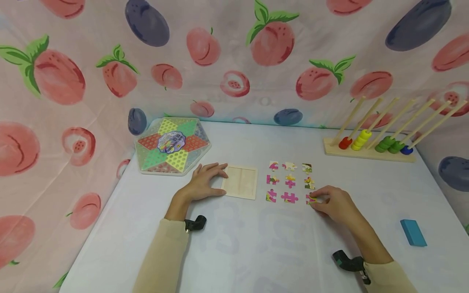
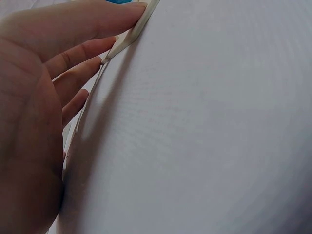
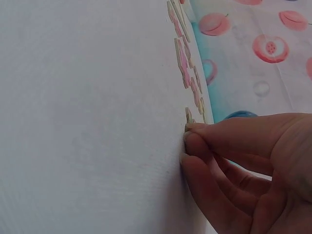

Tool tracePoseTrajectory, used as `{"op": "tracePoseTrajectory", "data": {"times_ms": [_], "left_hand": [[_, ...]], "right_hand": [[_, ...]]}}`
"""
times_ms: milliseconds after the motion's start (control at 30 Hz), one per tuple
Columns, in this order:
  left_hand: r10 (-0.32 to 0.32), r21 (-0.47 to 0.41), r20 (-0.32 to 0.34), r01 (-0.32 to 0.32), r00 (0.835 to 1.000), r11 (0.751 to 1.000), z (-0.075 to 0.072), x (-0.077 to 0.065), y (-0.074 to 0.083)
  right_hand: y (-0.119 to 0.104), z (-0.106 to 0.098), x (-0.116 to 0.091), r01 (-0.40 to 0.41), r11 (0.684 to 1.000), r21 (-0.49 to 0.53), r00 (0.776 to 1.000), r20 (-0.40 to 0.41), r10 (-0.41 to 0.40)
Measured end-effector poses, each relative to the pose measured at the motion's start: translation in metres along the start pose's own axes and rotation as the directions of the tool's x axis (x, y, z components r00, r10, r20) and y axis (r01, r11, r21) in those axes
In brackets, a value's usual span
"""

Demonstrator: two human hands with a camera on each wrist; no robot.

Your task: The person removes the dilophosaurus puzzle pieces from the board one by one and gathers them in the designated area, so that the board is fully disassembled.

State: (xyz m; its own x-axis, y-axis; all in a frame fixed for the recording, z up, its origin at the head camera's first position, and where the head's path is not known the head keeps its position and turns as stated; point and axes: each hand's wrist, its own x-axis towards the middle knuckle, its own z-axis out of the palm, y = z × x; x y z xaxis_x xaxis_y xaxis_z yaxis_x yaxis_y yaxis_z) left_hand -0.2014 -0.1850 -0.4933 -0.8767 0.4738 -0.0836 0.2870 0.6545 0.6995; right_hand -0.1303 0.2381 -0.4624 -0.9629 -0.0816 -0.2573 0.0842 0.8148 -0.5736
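Observation:
A shallow square wooden tray (image 1: pixel 239 182) lies flat on the table, and my left hand (image 1: pixel 202 181) touches its left side with thumb and fingers spread apart. The thumb (image 2: pixel 122 14) reaches its edge in the left wrist view. To the right of the tray, several pink, yellow and green jigsaw pieces (image 1: pixel 290 198) are laid out in spaced rows of three. My right hand (image 1: pixel 338 203) pinches the jigsaw piece (image 1: pixel 310 198) at the near right corner of this layout, between thumb and fingers. In the right wrist view, the fingertips cover most of that piece.
Behind the left hand lies a hexagonal Chinese checkers board (image 1: pixel 192 161). A wooden peg rack (image 1: pixel 368 154) with coloured beads stands at the back right, its tall pegs upright. A blue block (image 1: pixel 413 232) is on the right side of the white table (image 1: pixel 264 252). Fruit-patterned cloth hangs behind.

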Motion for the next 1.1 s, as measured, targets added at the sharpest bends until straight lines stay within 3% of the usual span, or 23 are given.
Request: {"op": "tracePoseTrajectory", "data": {"times_ms": [1100], "left_hand": [[0.002, -0.023, 0.012, -0.002, 1.000, 1.000, -0.0004, -0.0009, 0.0017]], "right_hand": [[-0.0035, -0.0032, -0.0064, -0.009, 1.000, 0.012, 1.000, 0.023, 0.008]]}}
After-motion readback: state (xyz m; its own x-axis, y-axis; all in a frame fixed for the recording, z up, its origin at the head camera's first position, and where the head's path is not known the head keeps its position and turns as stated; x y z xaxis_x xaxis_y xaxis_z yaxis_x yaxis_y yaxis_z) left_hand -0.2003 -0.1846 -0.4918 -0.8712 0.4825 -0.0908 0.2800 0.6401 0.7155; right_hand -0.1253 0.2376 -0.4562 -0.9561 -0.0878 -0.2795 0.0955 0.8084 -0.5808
